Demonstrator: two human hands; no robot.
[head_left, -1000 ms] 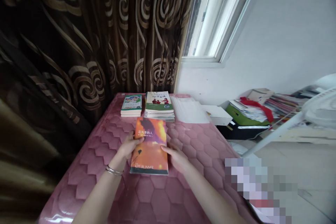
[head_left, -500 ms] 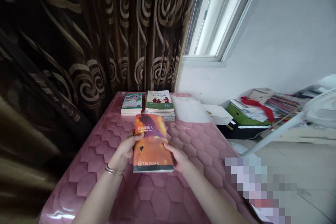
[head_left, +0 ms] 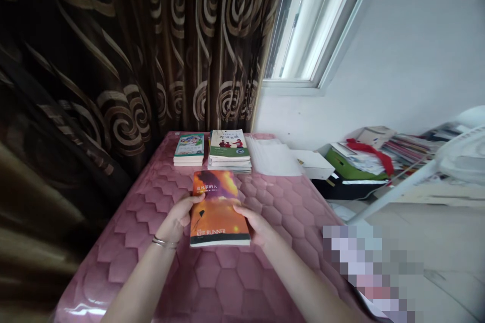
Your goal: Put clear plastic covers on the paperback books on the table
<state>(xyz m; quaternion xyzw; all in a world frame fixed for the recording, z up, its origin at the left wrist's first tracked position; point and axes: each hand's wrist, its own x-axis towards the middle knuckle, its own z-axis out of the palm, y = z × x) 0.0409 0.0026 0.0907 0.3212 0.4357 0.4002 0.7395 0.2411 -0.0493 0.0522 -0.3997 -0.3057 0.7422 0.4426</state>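
An orange paperback book (head_left: 219, 214) titled "Kite Runner" is held between both my hands, front cover up, above the pink quilted table cover (head_left: 215, 267). My left hand (head_left: 184, 212) grips its left edge, thumb on the cover. On the right edge, my right hand (head_left: 254, 222) holds it the same way. The fingers beneath the book are hidden. Beyond it lie a small stack of books with a green-edged cover (head_left: 189, 146) and a taller stack topped by a white and green book (head_left: 228, 145).
Translucent plastic sleeves (head_left: 275, 156) lie right of the stacks, beside a white box (head_left: 312, 163). Patterned curtains (head_left: 182, 50) hang behind, near a window (head_left: 306, 25). A white fan (head_left: 460, 151) and piled papers (head_left: 411, 149) stand at the right.
The book's far edge has come down and slightly nearer, so it lies flatter and its near page edge shows more. Both hands keep their hold.
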